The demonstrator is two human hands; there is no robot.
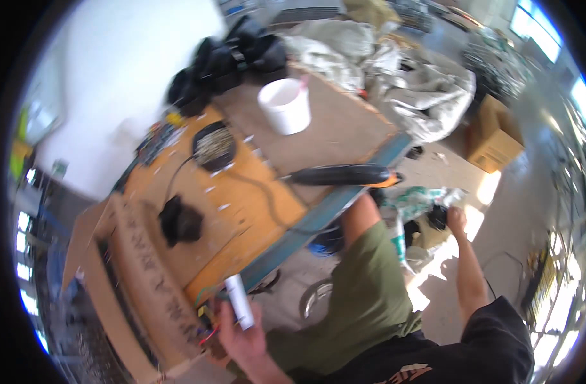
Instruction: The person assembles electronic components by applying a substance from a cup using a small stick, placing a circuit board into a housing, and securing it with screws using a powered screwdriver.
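White bar (239, 302): lower centre, long axis steep, top leaning left
Left hand (245, 340): gripping it
Right hand (457, 221): grip unclear

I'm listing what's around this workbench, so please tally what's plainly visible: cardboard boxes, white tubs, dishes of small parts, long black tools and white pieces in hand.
Cardboard boxes: 2 (open box at left, floor box at right)
White tub: 1
Black dish of small parts: 1
Long black tool: 1
White piece in the left hand: 1
Total: 6
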